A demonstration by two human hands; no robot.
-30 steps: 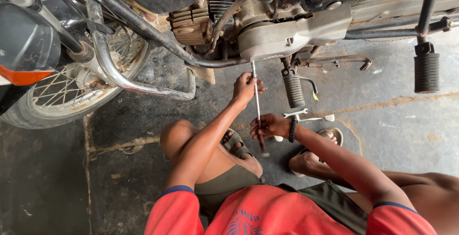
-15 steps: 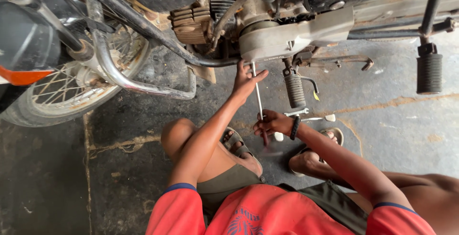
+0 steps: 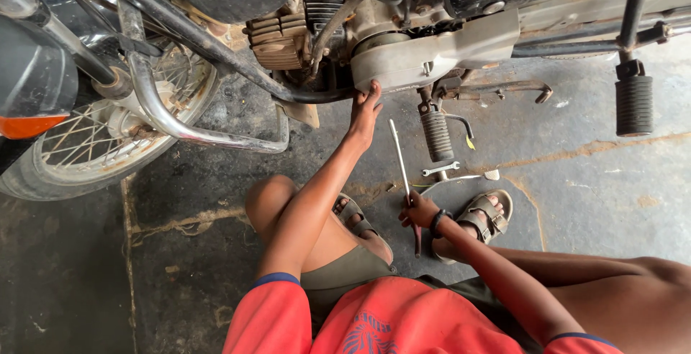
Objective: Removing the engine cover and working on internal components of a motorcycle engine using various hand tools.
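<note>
Head view: left hand (image 3: pixel 365 113), fingers spread, touches engine casing (image 3: pixel 432 55); right hand (image 3: pixel 419 212) grips long rod (image 3: pixel 399 156), lower end hidden.

The left hand (image 3: pixel 365 113) stretches far forward, fingers spread flat; the right hand (image 3: pixel 419 212) stays low, fist closed, wrist bent.

Stained grey concrete floor (image 3: pixel 612 181), darkened with oil beneath the motorcycle (image 3: pixel 432 44), lit by daylight.

A spanner (image 3: pixel 440 169) lies on the stained concrete floor (image 3: pixel 597 203) just right of the hands — spoked front wheel (image 3: pixel 108 145) far left.
</note>
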